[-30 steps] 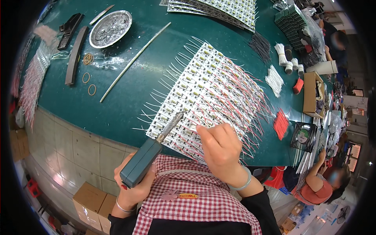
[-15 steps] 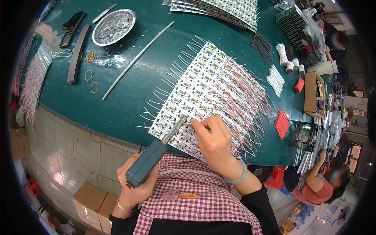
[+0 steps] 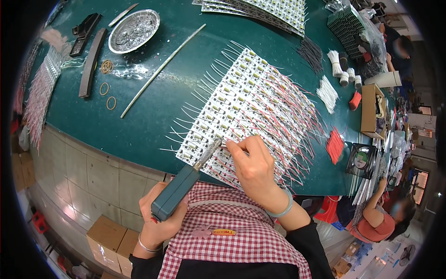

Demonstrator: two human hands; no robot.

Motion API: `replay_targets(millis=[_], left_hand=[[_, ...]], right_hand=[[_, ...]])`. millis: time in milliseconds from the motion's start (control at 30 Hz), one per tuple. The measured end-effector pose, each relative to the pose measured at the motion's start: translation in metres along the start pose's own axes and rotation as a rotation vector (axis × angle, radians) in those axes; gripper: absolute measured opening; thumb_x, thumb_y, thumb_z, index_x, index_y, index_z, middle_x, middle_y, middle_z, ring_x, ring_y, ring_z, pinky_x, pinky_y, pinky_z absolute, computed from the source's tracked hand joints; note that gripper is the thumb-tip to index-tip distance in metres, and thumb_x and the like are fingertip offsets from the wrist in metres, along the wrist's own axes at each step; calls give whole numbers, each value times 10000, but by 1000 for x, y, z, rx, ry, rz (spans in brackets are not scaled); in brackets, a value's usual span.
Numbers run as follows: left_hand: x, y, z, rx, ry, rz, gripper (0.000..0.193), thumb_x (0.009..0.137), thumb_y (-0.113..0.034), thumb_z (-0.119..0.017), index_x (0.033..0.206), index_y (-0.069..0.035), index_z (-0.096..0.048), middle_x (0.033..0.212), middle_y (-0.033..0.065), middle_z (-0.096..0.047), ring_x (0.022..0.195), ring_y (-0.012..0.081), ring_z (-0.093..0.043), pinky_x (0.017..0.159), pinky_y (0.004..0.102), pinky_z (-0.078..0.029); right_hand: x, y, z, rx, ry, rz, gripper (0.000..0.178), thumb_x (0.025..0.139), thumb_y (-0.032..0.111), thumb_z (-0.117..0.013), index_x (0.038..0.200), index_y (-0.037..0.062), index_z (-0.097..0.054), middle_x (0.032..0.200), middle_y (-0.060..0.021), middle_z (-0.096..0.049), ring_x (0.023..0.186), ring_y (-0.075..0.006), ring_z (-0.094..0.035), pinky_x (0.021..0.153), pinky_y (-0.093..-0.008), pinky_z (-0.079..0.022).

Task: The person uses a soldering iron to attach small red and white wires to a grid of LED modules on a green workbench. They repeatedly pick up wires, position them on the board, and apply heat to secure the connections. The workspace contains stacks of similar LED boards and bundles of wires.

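My left hand (image 3: 163, 213) is wrapped round the dark green handle of a soldering iron (image 3: 176, 191), whose metal shaft slants up and away to the right. Its tip rests at a white circuit board panel (image 3: 197, 135) covered with rows of small yellowish parts. Right beside the tip, the thumb and forefinger of my right hand (image 3: 255, 162) are pinched together on a thin wire, mostly hidden by the fingers. Red and white wires (image 3: 288, 125) spread from the panel's right part, and pale wires (image 3: 190, 109) stick out along its left edge.
Farther left lie a stick (image 3: 162, 72), rubber bands (image 3: 107, 67), a dark curved bar (image 3: 93, 63) and a metal bowl (image 3: 134, 30) of grey scraps. More panels (image 3: 274, 16) are stacked at the back. Bundles of white wires (image 3: 328, 94) and red wires (image 3: 334, 146) lie right; co-workers sit beyond.
The soldering iron has shifted very slightly at the panel. My right hand keeps its pinch in nearly the same place.
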State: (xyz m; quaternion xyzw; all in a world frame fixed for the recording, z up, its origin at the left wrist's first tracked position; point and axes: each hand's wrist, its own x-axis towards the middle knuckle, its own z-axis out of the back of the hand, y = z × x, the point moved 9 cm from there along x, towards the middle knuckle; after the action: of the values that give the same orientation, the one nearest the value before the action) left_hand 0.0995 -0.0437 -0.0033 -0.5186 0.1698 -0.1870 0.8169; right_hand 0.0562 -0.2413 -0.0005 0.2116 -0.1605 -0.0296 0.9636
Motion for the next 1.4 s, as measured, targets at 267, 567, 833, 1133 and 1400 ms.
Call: replay_targets(millis=[267, 567, 833, 1133, 1400], left_hand=[[-7, 10, 6, -45, -56, 6, 157, 708, 41, -719, 859, 53, -678, 789, 123, -639, 625, 200, -626, 567, 285, -486], [-7, -1, 8, -1, -29, -25, 180, 727, 51, -714, 901, 73, -674, 828, 134, -658, 660, 193, -643, 585, 278, -498], [-13, 2, 11, -15, -39, -16, 198, 729, 50, -727, 917, 79, -672, 868, 150, -674, 700, 205, -659, 625, 284, -514], [-22, 5, 13, -30, -46, 1, 192, 726, 62, -725, 909, 79, -669, 874, 156, -676, 713, 208, -663, 631, 287, -515], [-22, 7, 9, -5, -2, 37, 171, 727, 62, -723, 890, 59, -669, 851, 131, -672, 699, 200, -654, 626, 284, -509]], right_hand=[[0, 0, 0, -5, -1, 0, 294, 728, -15, -652, 1021, -19, -670, 832, -84, -528, 773, -234, -556, 571, -321, -461], [-1, 1, 0, -18, -14, 9, 266, 737, -15, -651, 1003, -11, -667, 830, -85, -522, 764, -237, -551, 569, -328, -458], [-4, 17, 21, -59, -112, 70, 237, 743, 31, -663, 976, -7, -662, 801, -65, -533, 735, -231, -545, 608, -338, -445], [-12, 14, -1, 15, -37, 24, 232, 739, 28, -672, 971, 11, -662, 794, -61, -532, 704, -213, -539, 566, -328, -444], [-11, 15, -1, 18, -23, 28, 223, 749, 19, -661, 971, -4, -657, 804, -75, -528, 726, -231, -544, 576, -335, -452]])
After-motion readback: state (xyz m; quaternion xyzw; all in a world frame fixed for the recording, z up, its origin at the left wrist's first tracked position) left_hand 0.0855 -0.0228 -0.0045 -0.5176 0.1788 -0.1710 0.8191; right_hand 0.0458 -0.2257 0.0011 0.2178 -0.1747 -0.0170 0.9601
